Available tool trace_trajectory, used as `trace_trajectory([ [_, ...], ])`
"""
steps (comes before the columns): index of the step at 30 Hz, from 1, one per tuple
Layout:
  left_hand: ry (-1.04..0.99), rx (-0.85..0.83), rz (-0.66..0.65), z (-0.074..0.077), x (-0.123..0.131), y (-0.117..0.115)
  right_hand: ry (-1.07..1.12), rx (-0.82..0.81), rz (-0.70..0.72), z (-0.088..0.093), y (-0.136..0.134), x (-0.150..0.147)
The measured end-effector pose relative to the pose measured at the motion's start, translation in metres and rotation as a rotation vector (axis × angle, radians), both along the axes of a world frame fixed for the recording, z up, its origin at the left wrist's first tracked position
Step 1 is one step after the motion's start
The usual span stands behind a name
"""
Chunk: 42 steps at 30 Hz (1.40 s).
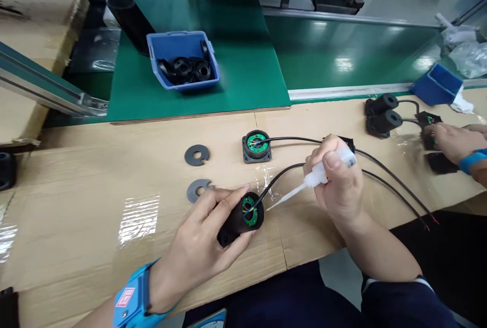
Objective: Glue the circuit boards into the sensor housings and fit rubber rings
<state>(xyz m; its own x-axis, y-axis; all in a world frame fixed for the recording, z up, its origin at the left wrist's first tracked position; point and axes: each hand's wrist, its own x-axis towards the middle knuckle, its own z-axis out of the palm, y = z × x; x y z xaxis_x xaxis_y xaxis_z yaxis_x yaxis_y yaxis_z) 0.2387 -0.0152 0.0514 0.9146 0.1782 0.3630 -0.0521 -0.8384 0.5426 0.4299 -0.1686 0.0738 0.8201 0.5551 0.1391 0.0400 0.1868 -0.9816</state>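
Note:
My left hand (pixel 207 229) is wrapped round a black cylindrical housing (pixel 238 221), tilted so its open end faces right. Inside that end a green circuit board (pixel 250 210) shows, with thin coloured wires and a black cable (pixel 279 175) coming out. In my right hand (pixel 337 186) is a white glue bottle (pixel 327 168), its long thin nozzle (pixel 285 198) pointing down left, the tip just right of the housing's rim. Behind them lies a second housing (pixel 257 146) with its board facing up and a cable attached. Two dark notched foam rings (pixel 197 155) rest left of it, one partly behind my left fingers.
A blue bin (pixel 182 39) of black ring-like parts stands on a green board (pixel 243 64). At right, another person's hand (pixel 456 140) touches black parts near two finished-looking black housings (pixel 384 112). A smaller blue bin (pixel 437 83) sits behind. Cable ends (pixel 426 224) overhang the front edge.

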Motion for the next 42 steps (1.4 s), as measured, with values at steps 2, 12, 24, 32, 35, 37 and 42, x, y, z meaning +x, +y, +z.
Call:
trace_trajectory([
  [2,-0.002,0.011,-0.005,0.001,0.000,-0.001,-0.088,-0.021,0.000,-0.001,-0.001,-0.005],
  [12,-0.028,0.044,-0.030,0.004,-0.002,-0.004,-0.343,-0.080,0.177,0.011,-0.005,-0.016],
  [24,-0.028,0.052,-0.064,0.005,-0.001,-0.003,-0.465,-0.154,0.241,0.015,-0.001,-0.015],
  [32,-0.029,0.076,-0.070,0.003,-0.002,-0.005,-0.511,-0.179,0.253,0.017,-0.001,-0.015],
  [35,-0.023,0.082,-0.068,0.003,-0.003,-0.005,-0.520,-0.168,0.252,0.018,0.000,-0.015],
  [37,-0.023,0.088,-0.065,0.003,-0.003,-0.005,-0.523,-0.158,0.250,0.018,0.000,-0.015],
  [42,-0.030,0.098,-0.069,0.003,-0.002,-0.004,-0.542,-0.174,0.244,0.017,0.000,-0.016],
])
